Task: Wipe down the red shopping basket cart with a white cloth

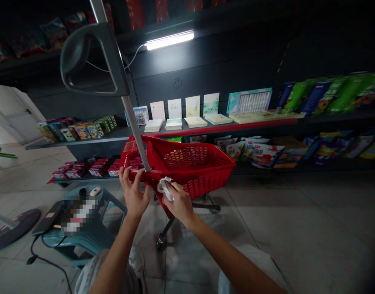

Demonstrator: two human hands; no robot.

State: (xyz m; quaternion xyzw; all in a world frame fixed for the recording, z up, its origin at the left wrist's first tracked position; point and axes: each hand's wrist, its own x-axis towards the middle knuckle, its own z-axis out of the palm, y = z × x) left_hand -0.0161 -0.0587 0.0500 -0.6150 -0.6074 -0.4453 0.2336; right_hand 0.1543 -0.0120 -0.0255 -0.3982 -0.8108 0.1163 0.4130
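A red plastic shopping basket cart (pixel 193 163) on wheels stands in front of me on the tiled floor. Its grey telescopic handle (pixel 92 61) rises up towards the camera. My left hand (pixel 132 192) grips the near rim of the cart, fingers curled over the edge. My right hand (pixel 178 201) is closed on a crumpled white cloth (pixel 164 187), pressed against the cart's near side just below the rim. My knees show at the bottom of the view.
Dark shelves (pixel 224 126) behind the cart carry notebooks, cards and coloured packets. A blue plastic stool (pixel 92 220) at my left holds a phone and small items, with a cable trailing on the floor. A fan base (pixel 12 228) lies at far left.
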